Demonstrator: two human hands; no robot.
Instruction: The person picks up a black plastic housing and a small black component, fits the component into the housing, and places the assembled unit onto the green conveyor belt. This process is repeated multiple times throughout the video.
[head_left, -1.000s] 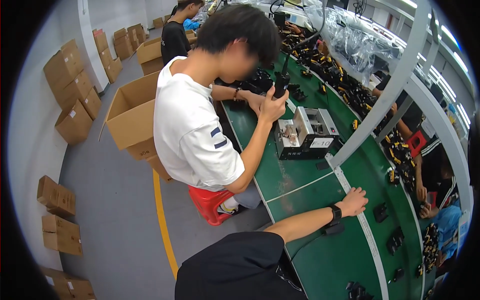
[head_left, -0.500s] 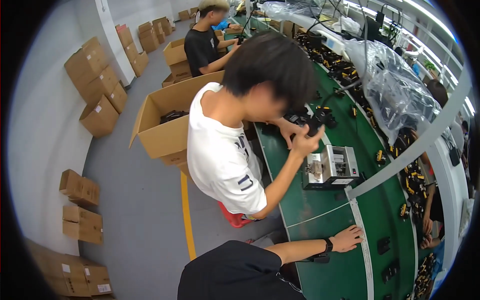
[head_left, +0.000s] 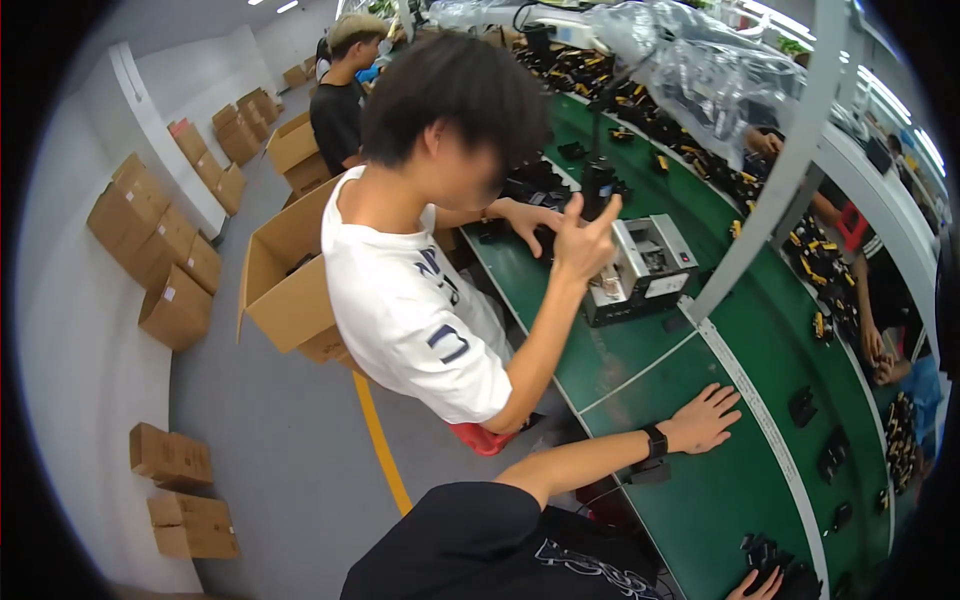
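Note:
My left hand [head_left: 703,418] lies flat on the green bench top [head_left: 625,400], fingers spread and holding nothing. A black watch is on that wrist. At the lower edge, my right hand [head_left: 757,587] is partly in view, its fingers curled against a cluster of black plastic parts [head_left: 765,556]; the rest of this hand is cut off. A flat black piece [head_left: 650,471] sits at the bench edge below my left wrist. Beyond my left hand stands a small silver-and-black bench machine [head_left: 650,270].
A co-worker in a white shirt [head_left: 400,300] stands close on the left, holding a black part [head_left: 598,183] beside the machine. A slanted grey post [head_left: 765,220] rises from the bench. Black-and-yellow parts [head_left: 820,270] line the far side. An open carton [head_left: 285,270] stands behind the co-worker.
The view has shifted, and my right hand with the black parts has come in at the lower edge. My left hand stays flat on the bench. The co-worker's raised hand remains by the machine.

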